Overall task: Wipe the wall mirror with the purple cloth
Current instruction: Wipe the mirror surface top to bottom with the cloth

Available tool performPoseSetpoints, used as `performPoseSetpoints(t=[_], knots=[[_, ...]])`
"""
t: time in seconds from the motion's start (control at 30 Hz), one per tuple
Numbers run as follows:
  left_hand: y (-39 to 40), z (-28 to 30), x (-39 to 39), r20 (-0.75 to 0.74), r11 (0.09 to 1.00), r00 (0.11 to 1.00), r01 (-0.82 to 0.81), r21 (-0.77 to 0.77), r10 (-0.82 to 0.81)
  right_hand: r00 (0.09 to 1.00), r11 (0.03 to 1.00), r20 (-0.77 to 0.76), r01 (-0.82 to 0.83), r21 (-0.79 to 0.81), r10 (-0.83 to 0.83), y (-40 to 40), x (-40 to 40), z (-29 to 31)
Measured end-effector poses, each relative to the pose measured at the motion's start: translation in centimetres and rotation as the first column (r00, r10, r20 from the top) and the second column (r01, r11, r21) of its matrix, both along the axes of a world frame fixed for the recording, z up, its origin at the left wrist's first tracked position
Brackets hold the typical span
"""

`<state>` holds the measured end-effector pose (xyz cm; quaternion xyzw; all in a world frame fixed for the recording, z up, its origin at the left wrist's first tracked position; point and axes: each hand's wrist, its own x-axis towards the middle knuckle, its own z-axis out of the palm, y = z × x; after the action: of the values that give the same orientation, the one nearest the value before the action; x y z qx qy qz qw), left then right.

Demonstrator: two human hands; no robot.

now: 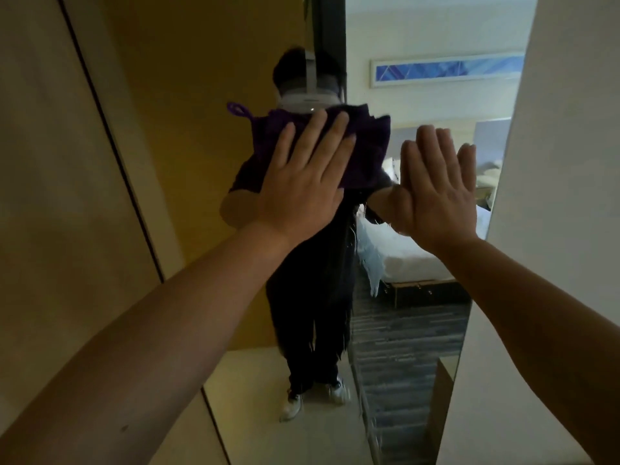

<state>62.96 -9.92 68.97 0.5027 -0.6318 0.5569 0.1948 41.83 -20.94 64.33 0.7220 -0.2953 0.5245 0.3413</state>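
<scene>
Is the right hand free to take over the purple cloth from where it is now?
Probably yes: the right hand lies flat on the mirror beside the purple cloth, empty, nothing between them.

No readable text, label, brand, number or sign is showing anywhere here. The purple cloth (365,146) under the flat left hand (302,182) is carrying no print that can be made out, and the headset (307,100) reflected in the mirror (402,330) just above that hand is showing no legible marking. The long framed picture (448,70) reflected above the flat right hand (439,193) is showing only blue shapes, no letters.
</scene>
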Motion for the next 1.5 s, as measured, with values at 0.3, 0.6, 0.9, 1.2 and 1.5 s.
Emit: performPoseSetpoints(t=[0.3,0.6,0.9,1.2,1.5], knots=[[1.8,-22.9,1.4,0.207,0.963,0.971,0.061,0.264,-0.118,0.999,0.993,0.033,-0.013,-0.114,0.017,-0.9,0.3,-0.3],[3.3,-25.6,0.5,0.09,0.905,0.966,0.192,0.38,-0.243,0.999,0.998,-0.001,0.04,-0.04,-0.04,-0.1,0.0,0.0],[4.0,-9.6,0.1,-0.038,0.959,0.96,0.28,0.038,-0.279,0.978,0.95,-0.168,0.165,0.266,-0.123,4.2,-3.0,0.5],[-1.5,6.2,-5.3,-0.011,0.979,0.987,0.159,-0.127,-0.161,0.974,0.943,-0.145,0.21,0.258,-0.177,1.7,-7.8,1.7],[-3.7,-13.5,-8.3,0.106,0.971,0.966,0.238,0.006,-0.238,0.999,0.999,-0.043,-0.033,0.004,0.034,-3.7,-7.6,0.3]])
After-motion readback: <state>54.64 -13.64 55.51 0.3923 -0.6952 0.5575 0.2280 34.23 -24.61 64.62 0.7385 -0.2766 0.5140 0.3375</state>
